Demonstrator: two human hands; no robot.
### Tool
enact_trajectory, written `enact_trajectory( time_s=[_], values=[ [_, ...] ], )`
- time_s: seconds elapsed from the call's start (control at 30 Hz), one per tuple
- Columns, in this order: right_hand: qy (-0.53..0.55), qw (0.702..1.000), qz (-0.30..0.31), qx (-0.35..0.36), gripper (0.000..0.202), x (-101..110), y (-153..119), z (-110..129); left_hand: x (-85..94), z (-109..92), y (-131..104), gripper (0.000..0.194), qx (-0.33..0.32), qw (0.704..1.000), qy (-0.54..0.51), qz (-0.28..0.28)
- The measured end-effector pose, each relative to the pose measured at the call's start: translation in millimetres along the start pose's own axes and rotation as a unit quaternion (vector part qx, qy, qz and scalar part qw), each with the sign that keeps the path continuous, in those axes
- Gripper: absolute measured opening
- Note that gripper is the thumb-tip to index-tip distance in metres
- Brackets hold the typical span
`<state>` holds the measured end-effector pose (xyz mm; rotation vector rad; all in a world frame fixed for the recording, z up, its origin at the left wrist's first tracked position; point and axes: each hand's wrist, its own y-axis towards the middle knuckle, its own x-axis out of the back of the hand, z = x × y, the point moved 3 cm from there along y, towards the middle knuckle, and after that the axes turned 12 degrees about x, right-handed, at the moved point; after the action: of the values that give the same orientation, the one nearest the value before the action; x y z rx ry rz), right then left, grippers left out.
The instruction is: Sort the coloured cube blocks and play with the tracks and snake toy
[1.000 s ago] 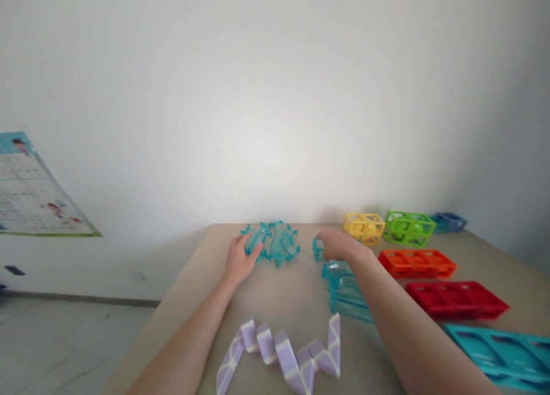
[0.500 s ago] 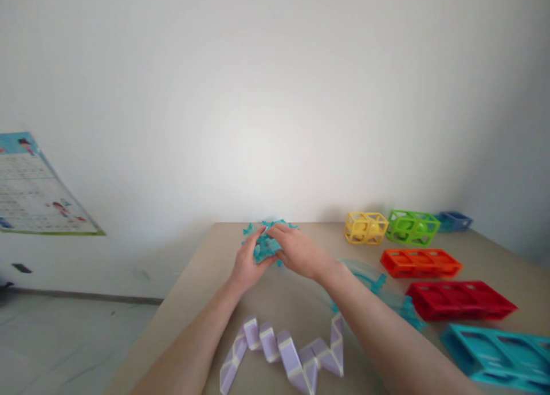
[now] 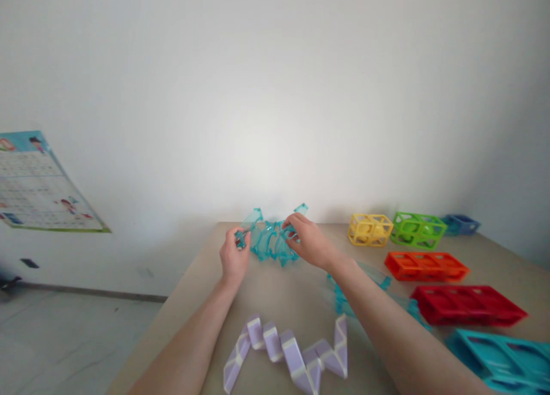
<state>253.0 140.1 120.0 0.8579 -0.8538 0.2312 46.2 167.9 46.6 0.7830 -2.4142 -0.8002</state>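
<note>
Toward the far edge of the table is a see-through teal plastic structure [image 3: 268, 241] with curved bars and raised flaps. My left hand [image 3: 234, 257] is closed in a pinch on its left side. On the opposite side, my right hand [image 3: 306, 241] grips its right part between thumb and fingers. Fingers partly hide the spots they hold. More see-through teal pieces [image 3: 344, 298] lie beneath my right forearm, which covers part of them. Between my forearms, nearest me, rests a purple-and-white twist snake puzzle [image 3: 293, 355] in a zigzag.
Along the right stand a yellow frame block [image 3: 370, 230], a green one [image 3: 419, 230] and a dark blue one [image 3: 464, 224]. Closer are orange [image 3: 427, 266], red [image 3: 468, 305] and teal [image 3: 507, 358] frames. A wall rises behind the table [image 3: 180, 315]; a poster [image 3: 47, 183] hangs left.
My hands have moved apart, left hand leftward and right hand rightward. The teal structure, bunched between them before, is now spread wider with flaps standing up.
</note>
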Motion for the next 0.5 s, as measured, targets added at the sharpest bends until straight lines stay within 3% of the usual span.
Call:
enact_trajectory(
  time_s=[0.13,0.33,0.5],
  values=[
    [-0.017,0.997,0.075,0.029,0.027,-11,-7,-5,-7.9,0,-1,0.024,-0.009,0.997,0.026,0.066],
    [-0.025,0.990,0.133,0.029,0.025,-26,-16,-17,-19.0,-4,-8,0.036,-0.050,0.981,0.030,0.184],
    [-0.071,0.986,0.149,-0.012,0.048,-17,-12,-13,-21.1,-1,-8,0.039,-0.045,0.974,0.038,0.220]
  ],
)
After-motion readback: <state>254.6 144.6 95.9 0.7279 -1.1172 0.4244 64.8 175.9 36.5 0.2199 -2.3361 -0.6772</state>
